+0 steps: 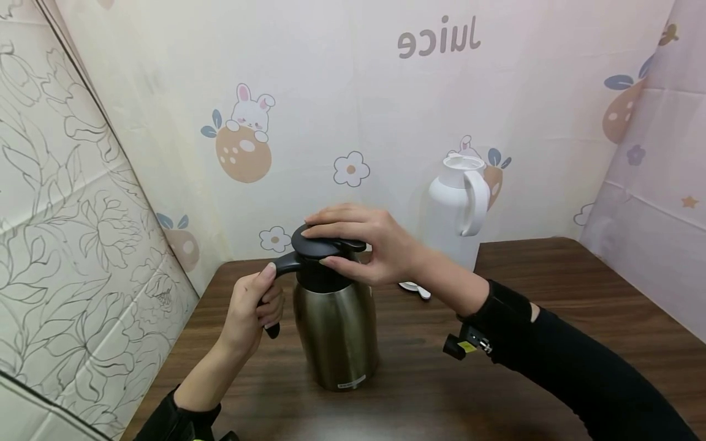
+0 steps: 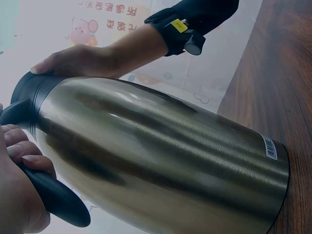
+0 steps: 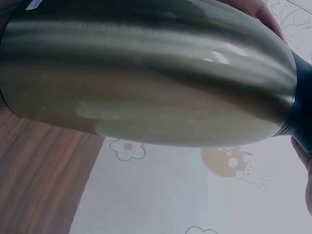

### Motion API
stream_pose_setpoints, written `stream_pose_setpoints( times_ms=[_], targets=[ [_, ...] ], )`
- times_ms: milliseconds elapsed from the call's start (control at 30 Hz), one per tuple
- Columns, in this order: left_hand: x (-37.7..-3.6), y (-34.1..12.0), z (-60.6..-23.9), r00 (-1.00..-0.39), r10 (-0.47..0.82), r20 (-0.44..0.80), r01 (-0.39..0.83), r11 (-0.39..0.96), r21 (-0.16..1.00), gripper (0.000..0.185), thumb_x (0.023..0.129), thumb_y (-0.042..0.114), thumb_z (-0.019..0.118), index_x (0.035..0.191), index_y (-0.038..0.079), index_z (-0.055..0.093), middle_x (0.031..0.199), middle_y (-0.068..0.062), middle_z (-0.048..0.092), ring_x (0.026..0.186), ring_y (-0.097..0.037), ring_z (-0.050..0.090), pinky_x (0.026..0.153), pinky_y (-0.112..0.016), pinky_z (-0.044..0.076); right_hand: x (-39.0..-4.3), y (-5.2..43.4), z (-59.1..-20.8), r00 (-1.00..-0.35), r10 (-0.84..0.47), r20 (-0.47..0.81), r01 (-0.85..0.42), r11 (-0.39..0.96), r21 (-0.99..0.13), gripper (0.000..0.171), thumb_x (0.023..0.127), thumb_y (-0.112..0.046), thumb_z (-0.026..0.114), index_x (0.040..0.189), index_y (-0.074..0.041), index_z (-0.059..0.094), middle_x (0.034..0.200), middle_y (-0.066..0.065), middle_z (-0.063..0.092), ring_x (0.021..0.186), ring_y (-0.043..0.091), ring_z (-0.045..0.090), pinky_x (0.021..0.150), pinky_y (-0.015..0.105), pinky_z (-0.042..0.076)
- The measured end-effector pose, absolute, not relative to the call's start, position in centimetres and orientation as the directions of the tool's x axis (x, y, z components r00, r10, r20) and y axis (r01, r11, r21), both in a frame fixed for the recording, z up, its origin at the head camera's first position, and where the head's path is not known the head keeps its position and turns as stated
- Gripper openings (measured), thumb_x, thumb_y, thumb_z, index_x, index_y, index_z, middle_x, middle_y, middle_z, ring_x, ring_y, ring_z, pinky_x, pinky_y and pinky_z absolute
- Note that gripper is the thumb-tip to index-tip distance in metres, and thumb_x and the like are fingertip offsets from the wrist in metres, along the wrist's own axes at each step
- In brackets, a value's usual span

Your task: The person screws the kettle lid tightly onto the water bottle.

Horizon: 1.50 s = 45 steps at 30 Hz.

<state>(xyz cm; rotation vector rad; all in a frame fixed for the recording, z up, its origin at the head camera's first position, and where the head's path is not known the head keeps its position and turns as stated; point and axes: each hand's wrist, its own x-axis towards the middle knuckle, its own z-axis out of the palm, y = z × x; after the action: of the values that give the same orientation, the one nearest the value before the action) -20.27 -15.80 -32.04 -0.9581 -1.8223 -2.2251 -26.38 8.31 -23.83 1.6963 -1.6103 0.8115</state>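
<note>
A bronze-coloured metal thermos jug (image 1: 336,337) with a black neck stands upright on the wooden table. My left hand (image 1: 254,306) grips its black handle (image 2: 61,200), fingers curled round it and thumb near the top. From the right, my right hand (image 1: 372,242) holds the round black lid (image 1: 310,246) at the jug's mouth, fingers over the top and thumb at its side. The lid sits on the neck; whether it is fastened I cannot tell. In the right wrist view the jug's body (image 3: 156,83) fills much of the picture and most of the right hand is out of frame.
Behind my right forearm, a white jug (image 1: 455,208) stands at the table's back edge, its handle turned right. Next to its base lies a small white piece (image 1: 416,289), partly hidden by the forearm. Printed cloth (image 1: 342,92) hangs behind the table (image 1: 529,343) and along both sides.
</note>
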Motion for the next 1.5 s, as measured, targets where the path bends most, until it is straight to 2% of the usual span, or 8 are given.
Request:
stream_pose_setpoints(
  times_ms=[333, 467, 600, 733, 900, 1067, 1233, 1500],
  targets=[
    [-20.1, -15.8, -32.0, -0.805, 0.290, 0.518, 0.452, -0.267, 0.851, 0.048, 0.106, 0.019, 0.035, 0.060, 0.011, 0.025, 0.047, 0.001, 0.020, 0.037, -0.017, 0.016, 0.034, -0.025, 0.019, -24.9, 7.7, -23.5, 0.041, -0.612, 0.790, -0.956, 0.206, 0.209, 0.034, 0.090, -0.030, 0.066, 0.115, -0.008, 0.071, 0.114, 0.009, 0.069, 0.106, 0.020, 0.063, 0.095, 0.030, 0.048],
    [-20.1, -15.8, -32.1, -0.803, 0.291, 0.520, 0.456, -0.261, 0.851, 0.048, 0.106, 0.019, 0.034, 0.060, 0.011, 0.026, 0.047, 0.000, 0.020, 0.037, -0.017, 0.016, 0.033, -0.025, 0.019, -23.9, 7.1, -23.6, -0.010, -0.602, 0.798, -0.911, 0.334, 0.241, 0.034, 0.089, -0.033, 0.065, 0.112, -0.008, 0.072, 0.108, 0.008, 0.070, 0.101, 0.020, 0.064, 0.089, 0.031, 0.052],
    [-20.1, -15.9, -32.0, -0.799, 0.292, 0.525, 0.464, -0.256, 0.848, 0.048, 0.106, 0.019, 0.034, 0.060, 0.010, 0.025, 0.047, 0.000, 0.020, 0.037, -0.018, 0.016, 0.033, -0.025, 0.019, -23.2, 6.9, -23.7, -0.095, -0.597, 0.796, -0.894, 0.404, 0.196, 0.039, 0.090, -0.038, 0.065, 0.115, -0.009, 0.070, 0.110, 0.006, 0.068, 0.104, 0.017, 0.062, 0.088, 0.030, 0.052],
    [-20.2, -15.9, -32.0, -0.795, 0.296, 0.529, 0.464, -0.265, 0.845, 0.048, 0.106, 0.019, 0.033, 0.060, 0.011, 0.025, 0.047, 0.000, 0.020, 0.037, -0.019, 0.015, 0.033, -0.025, 0.019, -23.6, 7.2, -23.6, -0.099, -0.592, 0.800, -0.954, 0.284, 0.092, 0.045, 0.087, -0.038, 0.070, 0.121, -0.009, 0.066, 0.124, 0.006, 0.063, 0.117, 0.018, 0.056, 0.097, 0.032, 0.047],
    [-20.2, -15.8, -31.9, -0.786, 0.306, 0.538, 0.467, -0.276, 0.840, 0.047, 0.106, 0.018, 0.033, 0.060, 0.011, 0.025, 0.047, -0.001, 0.019, 0.037, -0.019, 0.014, 0.033, -0.024, 0.019, -25.3, 7.8, -23.7, 0.056, -0.564, 0.824, -0.996, 0.029, 0.087, 0.043, 0.087, -0.031, 0.067, 0.121, -0.005, 0.063, 0.132, 0.013, 0.057, 0.122, 0.026, 0.053, 0.102, 0.039, 0.042],
    [-20.2, -15.8, -32.0, -0.787, 0.308, 0.535, 0.463, -0.277, 0.842, 0.047, 0.106, 0.018, 0.033, 0.061, 0.010, 0.026, 0.047, -0.001, 0.019, 0.037, -0.019, 0.015, 0.034, -0.024, 0.019, -26.6, 8.1, -24.0, 0.133, -0.549, 0.825, -0.990, -0.034, 0.138, 0.039, 0.091, -0.028, 0.055, 0.117, -0.002, 0.065, 0.126, 0.016, 0.060, 0.117, 0.028, 0.057, 0.101, 0.040, 0.044],
    [-20.1, -15.7, -32.1, -0.791, 0.308, 0.529, 0.457, -0.278, 0.845, 0.047, 0.106, 0.019, 0.034, 0.061, 0.010, 0.026, 0.047, -0.001, 0.019, 0.037, -0.019, 0.015, 0.034, -0.025, 0.018, -26.9, 8.2, -24.5, 0.122, -0.561, 0.819, -0.992, -0.056, 0.110, 0.039, 0.093, -0.027, 0.051, 0.118, -0.001, 0.066, 0.122, 0.015, 0.063, 0.113, 0.023, 0.060, 0.098, 0.036, 0.047],
    [-20.1, -15.7, -32.1, -0.788, 0.306, 0.534, 0.465, -0.272, 0.842, 0.047, 0.106, 0.019, 0.033, 0.061, 0.010, 0.026, 0.047, -0.001, 0.019, 0.037, -0.020, 0.015, 0.033, -0.027, 0.017, -26.4, 8.0, -24.6, 0.062, -0.523, 0.850, -0.998, -0.042, 0.047, 0.032, 0.088, -0.022, 0.062, 0.114, -0.004, 0.070, 0.117, 0.013, 0.065, 0.111, 0.022, 0.061, 0.095, 0.035, 0.049]
  ],
)
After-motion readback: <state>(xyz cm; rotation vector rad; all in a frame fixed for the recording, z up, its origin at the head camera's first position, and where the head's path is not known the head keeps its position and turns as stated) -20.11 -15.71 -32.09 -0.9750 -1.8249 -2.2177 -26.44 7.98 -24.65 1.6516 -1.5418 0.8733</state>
